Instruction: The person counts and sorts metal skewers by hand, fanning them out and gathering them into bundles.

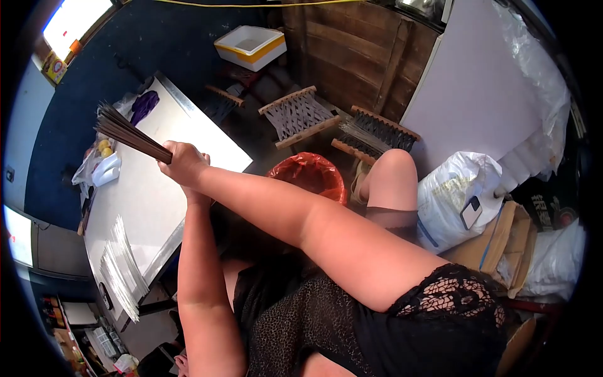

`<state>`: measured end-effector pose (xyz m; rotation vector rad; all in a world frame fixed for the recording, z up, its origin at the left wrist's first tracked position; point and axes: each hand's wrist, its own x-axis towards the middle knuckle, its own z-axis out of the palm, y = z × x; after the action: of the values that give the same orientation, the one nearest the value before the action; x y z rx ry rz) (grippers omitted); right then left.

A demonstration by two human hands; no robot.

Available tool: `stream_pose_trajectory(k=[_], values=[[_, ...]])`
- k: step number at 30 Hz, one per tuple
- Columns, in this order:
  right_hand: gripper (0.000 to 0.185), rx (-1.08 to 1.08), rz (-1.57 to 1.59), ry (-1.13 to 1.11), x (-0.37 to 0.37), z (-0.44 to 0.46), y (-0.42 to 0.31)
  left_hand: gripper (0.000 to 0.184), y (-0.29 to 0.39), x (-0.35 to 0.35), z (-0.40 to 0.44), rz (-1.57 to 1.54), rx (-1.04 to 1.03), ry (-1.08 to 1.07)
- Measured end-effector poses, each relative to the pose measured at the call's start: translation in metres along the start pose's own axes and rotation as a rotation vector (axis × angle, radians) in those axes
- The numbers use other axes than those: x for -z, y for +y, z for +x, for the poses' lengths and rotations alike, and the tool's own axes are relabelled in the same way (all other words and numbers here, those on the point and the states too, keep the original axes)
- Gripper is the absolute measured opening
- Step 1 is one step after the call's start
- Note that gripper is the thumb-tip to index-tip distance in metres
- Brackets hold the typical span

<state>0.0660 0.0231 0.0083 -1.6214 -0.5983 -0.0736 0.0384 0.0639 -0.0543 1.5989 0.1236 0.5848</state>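
My right hand (184, 162) is closed around one end of a bundle of thin dark rods (135, 133). The rods fan out slightly toward the upper left, above the white table (188, 132). Close beneath and behind that hand is my left hand (196, 188), mostly covered; its fingers cannot be made out. A spread of thin silvery rods (119, 270) lies on the near left part of the tabletop. More thin rods (364, 135) rest on a low stool with a woven seat (389, 135).
A bin with a red plastic liner (308, 176) stands beside the table. Another woven stool (298, 116) and a white-and-yellow box (251, 47) are farther back. On the right, a phone (470, 212) lies on a white sack (449, 195), near a cardboard box (509, 245).
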Motion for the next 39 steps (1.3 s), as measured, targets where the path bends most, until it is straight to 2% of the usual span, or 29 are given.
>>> stream_pose_trajectory(k=[4, 6, 7, 9, 10, 12, 13, 15, 19, 21, 24, 26, 28, 30, 32, 34, 36, 37, 38, 39], values=[[0.018, 0.011, 0.007, 0.01, -0.001, 0.0, 0.002, 0.02, -0.012, 0.006, 0.009, -0.063, 0.029, -0.002], [0.018, 0.031, 0.001, 0.006, -0.001, 0.003, 0.001, 0.018, -0.013, 0.005, 0.01, -0.252, 0.069, 0.002], [0.018, 0.043, 0.005, -0.01, 0.001, 0.003, 0.001, 0.018, -0.013, 0.005, 0.011, -0.251, 0.069, 0.007], [0.017, 0.065, 0.006, 0.021, 0.0, 0.0, 0.002, 0.016, -0.019, 0.006, 0.009, -0.105, -0.066, -0.011], [0.017, 0.075, 0.019, 0.03, 0.0, -0.001, 0.002, 0.017, -0.015, 0.005, 0.006, -0.091, -0.026, -0.039], [0.017, 0.041, 0.019, -0.015, 0.002, 0.0, 0.0, 0.012, 0.0, 0.001, 0.0, 0.246, -0.174, -0.066], [0.017, 0.066, 0.019, -0.013, 0.0, 0.006, 0.0, 0.012, 0.001, 0.0, 0.006, 0.245, -0.198, -0.061], [0.017, 0.055, 0.052, -0.011, 0.001, 0.005, 0.001, 0.008, 0.001, -0.002, 0.006, -0.146, -0.056, -0.03], [0.017, 0.006, 0.087, -0.013, 0.003, -0.006, 0.002, 0.009, -0.003, 0.003, -0.006, -0.107, 0.022, -0.06], [0.017, 0.033, 0.064, -0.015, 0.003, 0.001, 0.003, 0.011, -0.004, 0.001, 0.002, -0.039, -0.087, -0.069], [0.017, 0.058, 0.091, 0.0, 0.005, 0.001, 0.0, 0.014, 0.005, -0.003, 0.001, 0.017, -0.053, -0.042], [0.017, 0.026, 0.083, -0.007, 0.003, 0.0, 0.002, 0.013, 0.001, -0.001, 0.0, 0.082, -0.145, -0.062], [0.016, 0.049, 0.09, 0.002, 0.005, -0.003, 0.001, 0.011, -0.002, 0.005, -0.001, 0.017, -0.006, -0.133], [0.016, 0.1, 0.067, 0.008, 0.005, 0.002, 0.002, 0.01, 0.003, 0.0, 0.002, 0.112, -0.072, -0.153], [0.015, 0.109, 0.029, -0.003, 0.003, 0.002, 0.005, 0.01, 0.02, -0.011, -0.005, -0.173, 0.009, -0.048], [0.016, 0.114, 0.032, -0.007, 0.004, 0.003, 0.0, 0.011, 0.01, -0.005, -0.001, -0.058, -0.031, -0.049], [0.017, -0.044, 0.031, -0.049, 0.005, 0.0, -0.002, 0.013, 0.001, 0.0, 0.001, 0.219, -0.181, -0.076], [0.018, 0.007, -0.002, -0.018, 0.001, 0.0, 0.003, 0.011, -0.002, 0.001, 0.001, 0.032, -0.069, -0.079], [0.018, 0.015, 0.003, -0.02, -0.001, 0.001, 0.005, 0.011, -0.002, 0.001, 0.0, 0.037, -0.076, -0.075], [0.018, 0.021, -0.019, -0.019, -0.001, 0.002, 0.005, 0.009, 0.005, -0.003, 0.0, -0.093, -0.041, -0.074]])
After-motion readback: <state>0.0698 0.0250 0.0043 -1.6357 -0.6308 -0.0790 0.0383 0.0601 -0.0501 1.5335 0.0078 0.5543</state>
